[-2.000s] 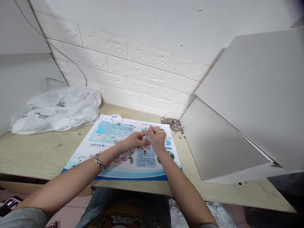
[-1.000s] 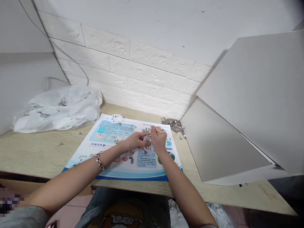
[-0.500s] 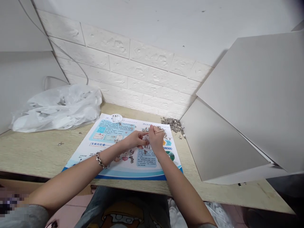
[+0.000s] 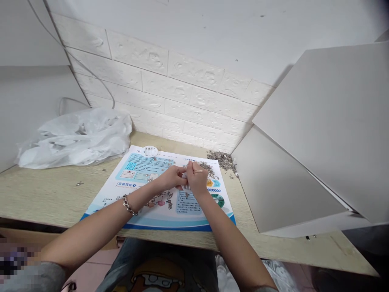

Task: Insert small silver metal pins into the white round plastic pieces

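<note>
My left hand and my right hand meet over the middle of a blue and white printed poster on the wooden desk. Between them they hold a small white plastic piece, mostly hidden by the fingers. The right hand's fingers pinch a thin stick that points to the right. My left wrist wears a metal bracelet. Small metal parts lie scattered on the poster below the hands.
A heap of small metal parts lies at the poster's far right corner. A small round white dish sits on the poster's far edge. A crumpled plastic bag lies at the left. Grey boards lean at the right.
Both hands have shifted slightly left and away from me, staying together on the white piece. The stick stays pinched in the right hand.
</note>
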Demonstrator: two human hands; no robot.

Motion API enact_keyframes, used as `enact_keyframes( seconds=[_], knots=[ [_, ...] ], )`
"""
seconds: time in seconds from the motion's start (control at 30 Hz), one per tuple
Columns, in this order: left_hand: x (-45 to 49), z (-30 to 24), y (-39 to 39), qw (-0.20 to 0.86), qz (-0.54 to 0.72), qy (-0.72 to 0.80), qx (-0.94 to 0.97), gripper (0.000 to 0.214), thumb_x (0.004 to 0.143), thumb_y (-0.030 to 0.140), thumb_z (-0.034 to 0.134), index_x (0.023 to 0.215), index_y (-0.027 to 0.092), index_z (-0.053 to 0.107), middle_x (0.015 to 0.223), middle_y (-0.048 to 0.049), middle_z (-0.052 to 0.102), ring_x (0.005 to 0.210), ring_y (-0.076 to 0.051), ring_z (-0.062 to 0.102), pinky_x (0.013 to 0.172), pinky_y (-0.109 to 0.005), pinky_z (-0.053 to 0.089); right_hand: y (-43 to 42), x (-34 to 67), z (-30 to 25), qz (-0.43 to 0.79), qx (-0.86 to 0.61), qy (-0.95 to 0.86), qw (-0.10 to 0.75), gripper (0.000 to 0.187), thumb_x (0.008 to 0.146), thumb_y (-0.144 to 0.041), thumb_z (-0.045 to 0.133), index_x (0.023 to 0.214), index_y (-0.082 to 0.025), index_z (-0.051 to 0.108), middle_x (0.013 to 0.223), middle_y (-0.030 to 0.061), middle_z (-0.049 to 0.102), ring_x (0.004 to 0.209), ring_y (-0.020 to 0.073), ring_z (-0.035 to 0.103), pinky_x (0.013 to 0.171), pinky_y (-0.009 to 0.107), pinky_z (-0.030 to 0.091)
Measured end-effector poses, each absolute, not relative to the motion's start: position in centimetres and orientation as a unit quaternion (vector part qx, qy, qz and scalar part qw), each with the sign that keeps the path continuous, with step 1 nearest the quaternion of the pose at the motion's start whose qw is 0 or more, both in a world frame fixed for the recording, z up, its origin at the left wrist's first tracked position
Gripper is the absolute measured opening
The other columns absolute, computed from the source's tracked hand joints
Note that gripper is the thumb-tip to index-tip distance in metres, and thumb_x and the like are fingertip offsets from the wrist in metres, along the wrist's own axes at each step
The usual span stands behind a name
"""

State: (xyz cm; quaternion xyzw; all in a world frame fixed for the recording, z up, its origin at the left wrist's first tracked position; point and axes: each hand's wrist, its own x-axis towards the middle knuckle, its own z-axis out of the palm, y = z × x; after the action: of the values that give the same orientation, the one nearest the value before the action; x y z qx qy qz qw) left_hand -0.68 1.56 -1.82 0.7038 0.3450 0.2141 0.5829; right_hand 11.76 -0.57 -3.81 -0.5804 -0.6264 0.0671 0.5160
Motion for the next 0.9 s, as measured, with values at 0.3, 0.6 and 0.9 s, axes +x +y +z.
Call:
enact_keyframes(
  seconds=[0.3,0.6,0.9],
  knots=[
    [0.1,-1.3,0.5,0.713,0.241,0.309,0.582,0.021,0.067,0.019,0.061,0.087,0.013,0.063,0.063,0.0009,0.051,0.052,-0.004,0.04,0.047,-0.014,0.037,-0.8,12.7,-2.8,0.217,-0.57,-0.544,0.576,0.043,0.082,-0.046,0.038,0.05,-0.018,0.031,0.042,-0.0035,0.031,0.042,0.008,0.03,0.044,0.022,0.024],
    [0.2,-2.1,0.8,0.784,0.217,0.314,0.49,0.025,0.067,0.026,0.069,0.084,0.01,0.06,0.061,0.0026,0.049,0.046,-0.001,0.041,0.044,-0.011,0.035,-0.6,13.3,-1.9,0.285,-0.604,-0.484,0.566,0.05,0.082,-0.055,0.034,0.053,-0.016,0.043,0.043,-0.0015,0.04,0.041,0.0097,0.039,0.046,0.023,0.033],
    [0.2,-1.9,0.7,0.787,0.209,0.33,0.477,0.022,0.069,0.025,0.068,0.084,0.011,0.06,0.065,0.0012,0.053,0.047,-0.001,0.046,0.045,-0.009,0.038,-0.1,13.8,-2.7,0.222,-0.643,-0.554,0.479,0.049,0.085,-0.05,0.031,0.05,-0.016,0.036,0.042,-0.0024,0.035,0.041,0.0087,0.034,0.046,0.023,0.025]
  ],
)
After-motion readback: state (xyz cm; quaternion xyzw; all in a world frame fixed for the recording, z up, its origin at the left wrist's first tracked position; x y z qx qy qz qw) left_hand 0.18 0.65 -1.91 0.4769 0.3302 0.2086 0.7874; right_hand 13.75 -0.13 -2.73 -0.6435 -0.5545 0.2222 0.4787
